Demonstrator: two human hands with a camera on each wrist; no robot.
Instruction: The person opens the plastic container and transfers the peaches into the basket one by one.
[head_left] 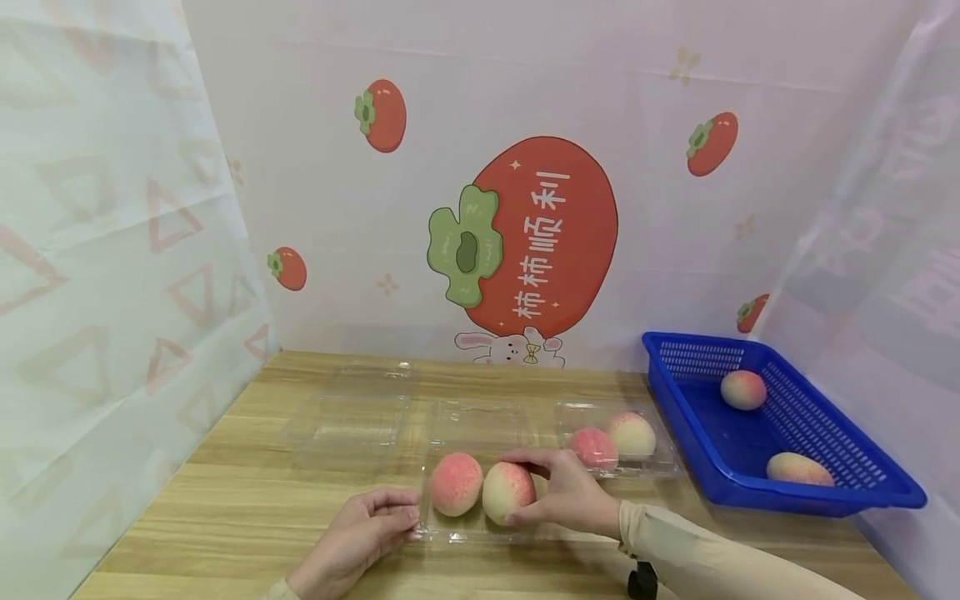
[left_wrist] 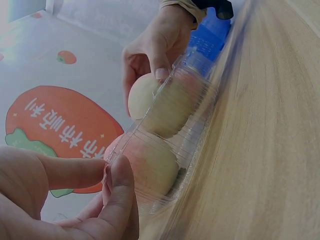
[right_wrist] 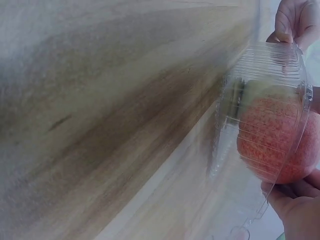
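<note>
A clear plastic clamshell box [head_left: 480, 537] sits on the table in front of me with its lid laid back. In its left half rests a pink-and-cream peach [head_left: 455, 485]. My right hand [head_left: 566, 493] grips a second peach [head_left: 504, 493] by its sides, within the right half of the box. The left hand [head_left: 362, 533] pinches the box's left rim between thumb and fingers, as the left wrist view shows. Through the box wall, the right wrist view shows the gripped peach's speckled red side [right_wrist: 272, 137].
Another clear box [head_left: 660, 468] holds two peaches at right. Beyond it stands a blue basket [head_left: 708, 479] with two more peaches [head_left: 743, 390] inside. An open clear box [head_left: 352, 429] lies at the back left. Printed sheets [head_left: 337, 200] wall the table's back and sides.
</note>
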